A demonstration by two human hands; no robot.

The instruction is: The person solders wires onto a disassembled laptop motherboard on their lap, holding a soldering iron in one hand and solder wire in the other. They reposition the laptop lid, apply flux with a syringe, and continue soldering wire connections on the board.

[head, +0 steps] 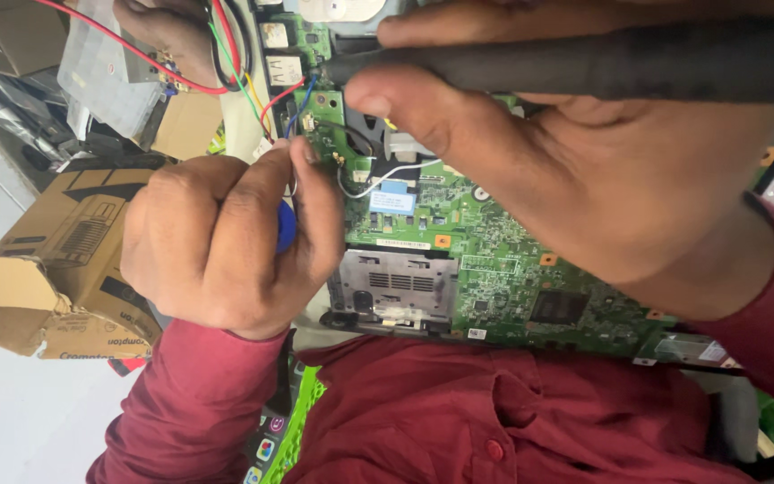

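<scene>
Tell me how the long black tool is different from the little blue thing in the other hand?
The long black rod-shaped tool is big and plainly seen, lying sideways in the right hand. The small blue round-ended tool is almost hidden inside the left hand and its closed grip. The black tool's tip shows, pointing at the top edge of the green circuit board; the blue tool's tip is hidden. Both are held over that board.
</scene>
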